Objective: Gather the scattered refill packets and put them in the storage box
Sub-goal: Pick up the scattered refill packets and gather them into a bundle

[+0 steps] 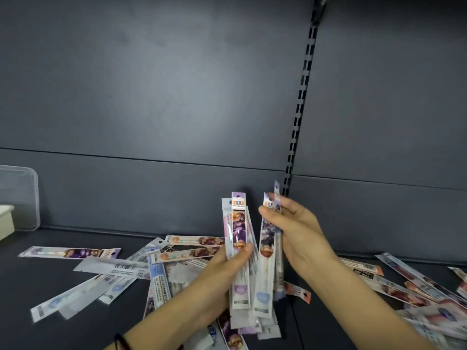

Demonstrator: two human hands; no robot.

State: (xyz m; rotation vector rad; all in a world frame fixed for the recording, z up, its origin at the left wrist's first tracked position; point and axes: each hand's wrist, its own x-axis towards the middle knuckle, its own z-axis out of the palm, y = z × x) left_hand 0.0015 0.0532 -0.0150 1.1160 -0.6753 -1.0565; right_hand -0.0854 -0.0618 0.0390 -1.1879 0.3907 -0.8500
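My left hand (222,279) grips a bunch of long narrow refill packets (238,251) held upright above the dark shelf. My right hand (295,231) pinches a couple more refill packets (266,261) right beside that bunch. Several loose packets (118,269) lie scattered flat on the shelf to the left. More scattered packets (414,289) are spread at the right, and others lie under my wrists. A clear plastic storage box (19,198) stands at the far left edge, only partly in view.
The dark shelf surface (63,324) runs under everything, backed by a dark grey panel (151,109) with a slotted upright rail (299,102). A pale object (5,221) sits in front of the clear box at the left edge.
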